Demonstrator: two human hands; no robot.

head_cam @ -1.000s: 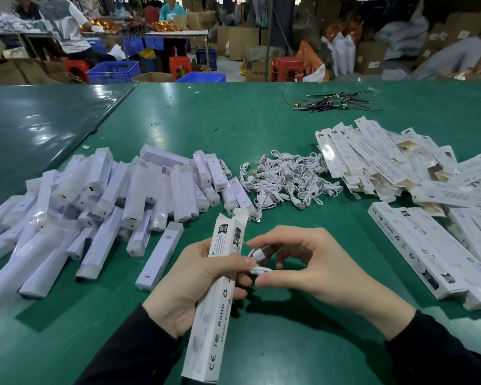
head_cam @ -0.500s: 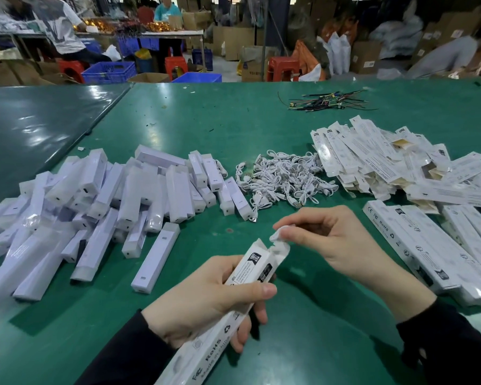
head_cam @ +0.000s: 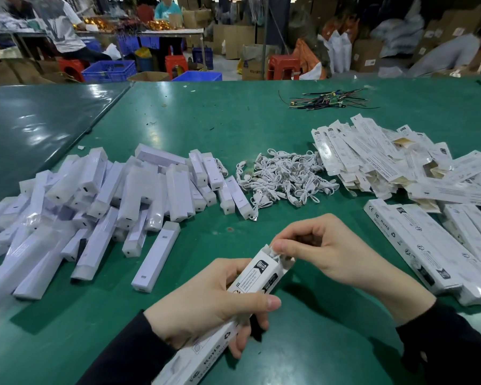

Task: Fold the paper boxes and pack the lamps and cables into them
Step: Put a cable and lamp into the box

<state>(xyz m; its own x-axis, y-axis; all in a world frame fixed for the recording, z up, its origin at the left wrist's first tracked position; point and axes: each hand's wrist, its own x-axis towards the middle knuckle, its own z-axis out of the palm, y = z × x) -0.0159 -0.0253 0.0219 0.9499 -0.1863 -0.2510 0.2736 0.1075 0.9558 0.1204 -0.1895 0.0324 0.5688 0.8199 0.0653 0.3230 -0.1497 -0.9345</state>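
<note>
My left hand [head_cam: 206, 298] grips a long white paper box [head_cam: 257, 276] around its middle, its open top end pointing up and to the right. At that open end my right hand [head_cam: 325, 251] has its fingers curled, and its thumb and fingertips pinch a white cable end [head_cam: 274, 250] at the box mouth. On the left of the green table [head_cam: 233, 120] lies a heap of wrapped white lamps [head_cam: 109, 195]. A pile of coiled white cables [head_cam: 283, 179] sits in the middle.
Flat unfolded boxes [head_cam: 386, 162] are heaped at the right, with folded long boxes [head_cam: 428, 245] in front of them. A bundle of dark wires [head_cam: 328, 98] lies far back. Beyond the table are people, crates, stools and cartons.
The box has tilted from upright to slanting right. My right hand has carried the cable from beside the box to its open top end.
</note>
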